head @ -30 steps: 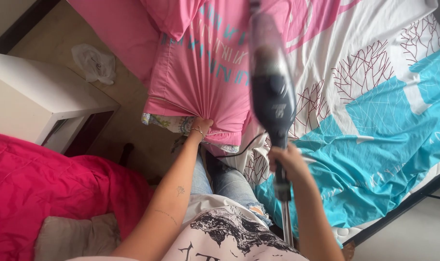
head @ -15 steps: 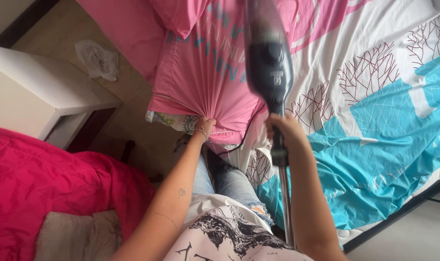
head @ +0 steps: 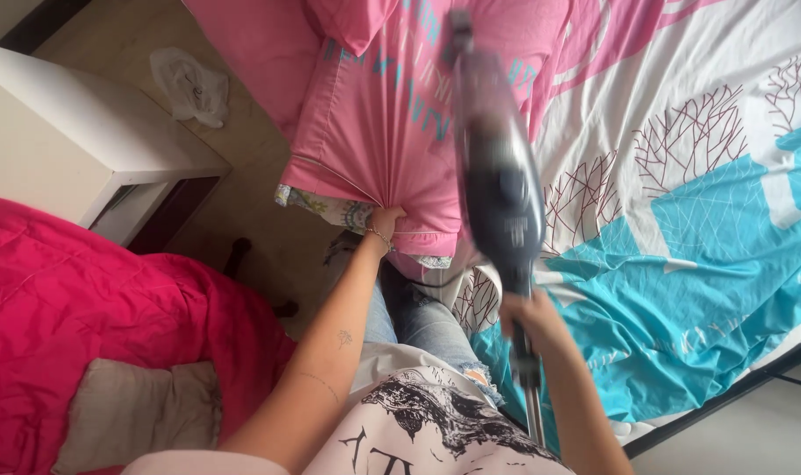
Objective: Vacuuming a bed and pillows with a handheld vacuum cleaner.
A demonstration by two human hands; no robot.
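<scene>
Far left: crumpled magenta quilted blanket [head: 84, 317] fills the lower corner, with a beige cushion [head: 137, 413] lying against its lower edge. Above it stands a white box-shaped bedside cabinet [head: 75, 141]. A crumpled white plastic bag [head: 189, 86] lies on the tan floor just beyond the cabinet.

Centre: left hand [head: 385, 220] is closed in a pinch on the lower hem of a pink fabric pillowcase with teal lettering [head: 392, 123]; cloth gathers into tight pleats fanning up from the grip. A floral patterned pillow [head: 330, 209] shows below the hem, just beside the hand. The pillowcase hangs over the near edge of the bed, partly on the sheet.

Right of centre: right hand [head: 531, 318] is wrapped around the handle of a dark grey stick vacuum cleaner [head: 499, 189]. The body is motion-blurred, angled up over the pillowcase; whether it touches the cloth cannot be told.

Right: white bed sheet with turquoise blocks and maroon tree prints [head: 691, 220] covers the mattress.
</scene>
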